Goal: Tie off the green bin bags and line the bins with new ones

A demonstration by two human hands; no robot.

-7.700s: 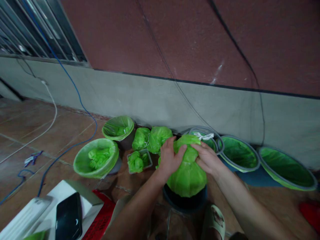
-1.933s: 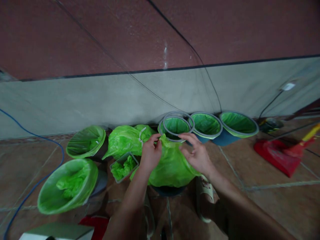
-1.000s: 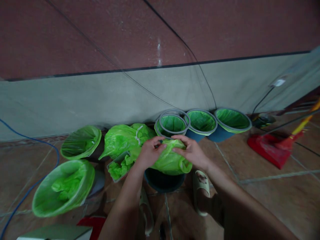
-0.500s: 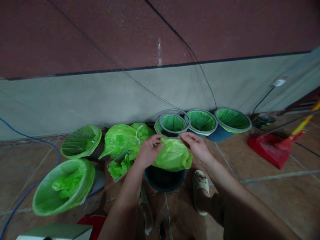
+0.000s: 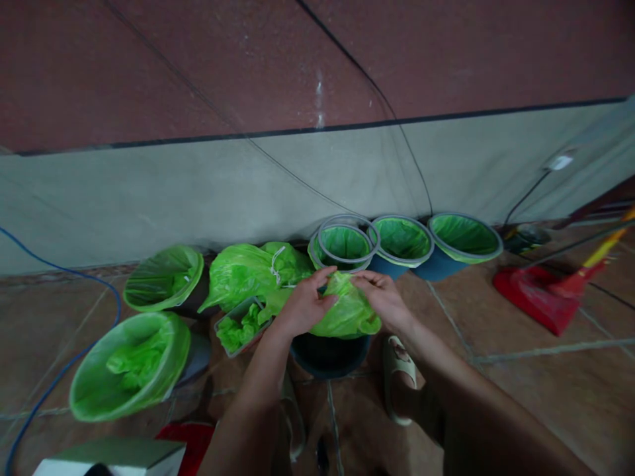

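A light green plastic bag hangs from both hands over a dark bin between my feet. My left hand pinches the bag's upper left edge between thumb and fingers. On the other side, my right hand grips the upper right edge. The top of the bag is gathered between the hands, and its lower part covers the far side of the bin's mouth. Left of my left hand lies a full green bag closed with a white tie, behind a small basket holding crumpled green plastic.
Lined bins stand along the wall: one nearest, another, and one farther right. Two more lined bins, front and back, are at left. A red dustpan lies right; a blue cable crosses the left floor.
My hands have come closer together, bunching the top of the bag, which now looks narrower. The view has shifted slightly; the bins stay where they were.
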